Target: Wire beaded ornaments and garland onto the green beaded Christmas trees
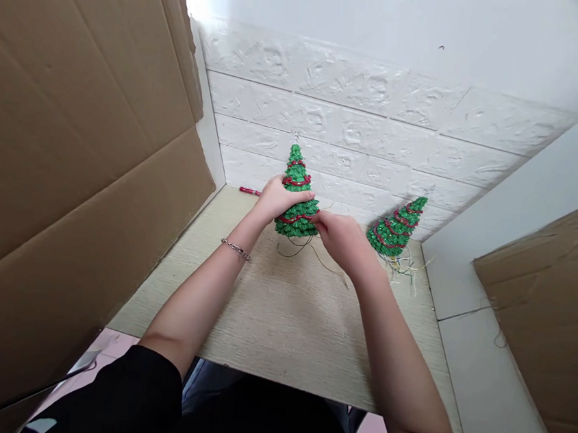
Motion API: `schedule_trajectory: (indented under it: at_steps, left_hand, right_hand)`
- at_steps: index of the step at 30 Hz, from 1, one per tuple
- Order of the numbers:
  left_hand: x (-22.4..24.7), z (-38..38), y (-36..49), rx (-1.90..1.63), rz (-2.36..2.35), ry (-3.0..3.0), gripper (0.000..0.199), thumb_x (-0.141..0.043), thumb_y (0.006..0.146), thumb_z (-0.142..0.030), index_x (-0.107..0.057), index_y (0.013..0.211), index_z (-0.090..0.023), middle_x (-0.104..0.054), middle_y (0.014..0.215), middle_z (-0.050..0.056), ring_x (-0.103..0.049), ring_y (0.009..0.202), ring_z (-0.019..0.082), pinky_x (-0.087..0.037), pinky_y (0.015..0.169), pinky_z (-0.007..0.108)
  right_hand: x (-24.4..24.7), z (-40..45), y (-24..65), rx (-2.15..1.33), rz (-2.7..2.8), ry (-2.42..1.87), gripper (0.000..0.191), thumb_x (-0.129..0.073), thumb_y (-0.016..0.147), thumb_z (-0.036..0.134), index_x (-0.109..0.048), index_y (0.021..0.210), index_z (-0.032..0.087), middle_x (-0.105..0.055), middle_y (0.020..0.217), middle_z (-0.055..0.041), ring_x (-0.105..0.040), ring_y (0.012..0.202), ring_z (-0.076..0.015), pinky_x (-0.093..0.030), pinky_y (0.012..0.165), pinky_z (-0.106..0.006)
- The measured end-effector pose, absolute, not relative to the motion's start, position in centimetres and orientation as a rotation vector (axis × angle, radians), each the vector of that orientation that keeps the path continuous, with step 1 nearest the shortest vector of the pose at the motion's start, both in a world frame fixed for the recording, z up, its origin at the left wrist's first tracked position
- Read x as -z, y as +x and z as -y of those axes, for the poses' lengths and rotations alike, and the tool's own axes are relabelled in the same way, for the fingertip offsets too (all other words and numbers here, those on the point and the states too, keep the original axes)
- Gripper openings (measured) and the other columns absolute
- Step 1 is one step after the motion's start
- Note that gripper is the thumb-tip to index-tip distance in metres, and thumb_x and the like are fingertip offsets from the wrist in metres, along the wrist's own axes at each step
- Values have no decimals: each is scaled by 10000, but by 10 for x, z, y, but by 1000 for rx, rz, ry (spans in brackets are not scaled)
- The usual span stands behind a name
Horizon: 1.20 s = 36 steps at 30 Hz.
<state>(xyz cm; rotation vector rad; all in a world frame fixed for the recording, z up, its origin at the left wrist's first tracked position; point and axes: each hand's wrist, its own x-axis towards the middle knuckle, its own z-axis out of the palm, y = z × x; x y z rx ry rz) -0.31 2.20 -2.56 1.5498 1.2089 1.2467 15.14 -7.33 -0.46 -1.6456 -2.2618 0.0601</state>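
Observation:
A small green Christmas tree [295,227] with red garland [297,182] wound round it stands tilted slightly over the table, a clear star [294,136] at its tip. My left hand [283,199] wraps round its middle from the left, thumb across the front. At the lower right edge of the tree, my right hand [338,239] is closed in a pinch where the lower red garland meets the fingertips; the fingertips are partly hidden. Thin dark wires hang under the tree's base, and a loose thin strand [330,268] trails on the tabletop below my right hand.
A second decorated tree [396,229] leans by the back wall at right, loose wires [407,270] under it. A red stick-like item [249,191] lies at the back left. Cardboard [83,153] walls the left side; white panels and more cardboard [553,306] stand right.

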Motion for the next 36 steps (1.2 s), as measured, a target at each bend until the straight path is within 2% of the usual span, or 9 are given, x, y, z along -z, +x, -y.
schedule_trajectory:
  at_steps: [4,6,15,18,20,26,30,33,36]
  left_hand:
    - [27,-20,-2,-1196,-1202,1554,513,-864,534,-426,-654,927,-173,-726,1003,77,-681,991,282,-558,877,386]
    - [29,-22,-3,-1197,-1181,1527,511,-862,531,-427,-656,924,-173,-730,993,73,-685,988,279,-562,866,378]
    - [34,-29,-7,-1206,-1145,1493,518,-868,529,-436,-662,919,-163,-739,985,86,-699,966,289,-568,859,403]
    - [33,-28,-6,-1203,-1146,1509,509,-868,532,-428,-658,913,-164,-738,987,83,-697,976,290,-566,866,404]
    - [32,-26,-5,-1199,-1149,1511,516,-872,526,-420,-654,919,-169,-736,989,79,-695,976,283,-567,869,398]
    - [28,-21,-1,-1166,-1146,1536,522,-878,517,-426,-654,911,-168,-730,969,77,-688,975,293,-569,865,406]
    - [27,-25,-6,-1215,-1127,1482,578,-880,514,-436,-659,962,-145,-728,1003,101,-683,995,304,-566,878,420]
    - [25,-28,-12,-1301,-1064,1384,602,-882,501,-438,-657,965,-128,-725,1020,118,-688,989,300,-561,896,423]
    - [23,-29,-15,-1367,-1027,1308,560,-882,490,-421,-658,910,-126,-729,974,112,-695,956,293,-562,894,424]
  right_hand:
    - [7,78,150,-99,2276,-1665,251,-464,924,70,-625,1097,152,-715,1025,-110,-651,949,-254,-421,719,-295]
    - [7,81,155,-138,2254,-1725,332,-513,869,44,-580,1177,147,-706,1012,-108,-644,943,-261,-417,706,-295]
    - [-14,92,176,-478,2098,-1788,328,-564,875,37,-591,1164,189,-714,883,-26,-646,800,-189,-431,682,-268]
    - [-17,89,174,-367,2060,-1741,188,-554,905,58,-665,1003,174,-731,901,-45,-662,849,-196,-456,752,-286]
    - [-13,85,169,-253,2090,-1696,190,-536,924,69,-695,896,168,-739,959,-65,-667,919,-212,-459,818,-302]
    - [4,73,150,-73,2277,-1590,244,-466,950,65,-701,983,123,-711,1019,-121,-649,962,-234,-457,847,-312]
    - [3,77,155,14,2203,-1584,207,-518,934,98,-656,1080,149,-691,1067,-111,-640,989,-243,-423,987,-441]
    - [-2,80,165,65,2091,-1553,158,-547,946,159,-657,1057,181,-695,1083,-95,-635,1027,-255,-274,1101,-627]
    - [-5,81,173,64,2034,-1564,131,-570,944,184,-668,1031,186,-700,1085,-94,-629,1062,-276,-194,1101,-720]
